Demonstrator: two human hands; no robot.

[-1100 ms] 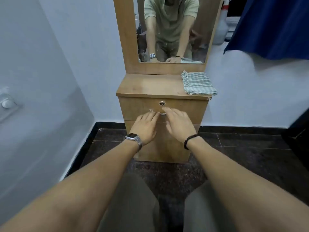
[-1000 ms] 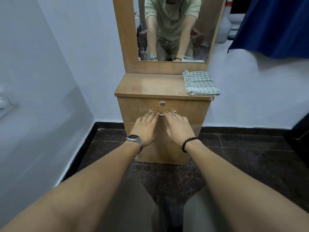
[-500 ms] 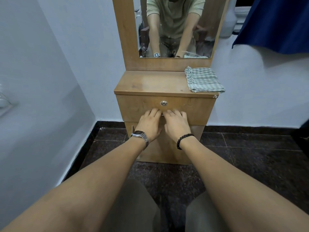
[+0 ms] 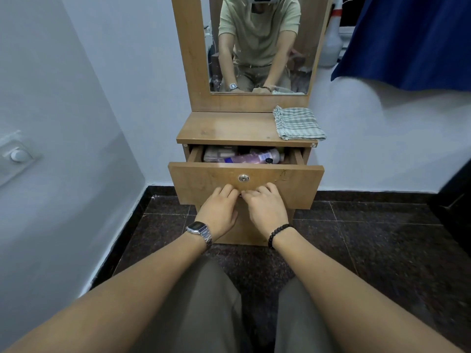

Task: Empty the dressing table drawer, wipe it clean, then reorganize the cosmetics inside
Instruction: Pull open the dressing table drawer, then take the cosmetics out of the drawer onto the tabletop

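The wooden dressing table's drawer (image 4: pixel 204 182) is pulled partly out, its front bearing a round lock (image 4: pixel 244 178). Inside lie cosmetics: a pale purple bottle (image 4: pixel 251 157) on its side, a boxy item (image 4: pixel 219 154) at the left, more hidden under the tabletop. My left hand (image 4: pixel 219 212) and my right hand (image 4: pixel 265 210) sit side by side below the lock, fingers curled over the drawer handle, which they hide. A folded green checked cloth (image 4: pixel 298 123) lies on the right of the tabletop (image 4: pixel 229 128).
A mirror (image 4: pixel 257 44) stands above the tabletop and reflects a seated person. White walls close in at left and behind. A dark blue curtain (image 4: pixel 407 39) hangs at upper right. The floor (image 4: pixel 382 250) is dark tile; my knees are below the arms.
Both hands moved onto the drawer handle and closed on it, then pulled the drawer out toward me, so the cosmetics inside now show.
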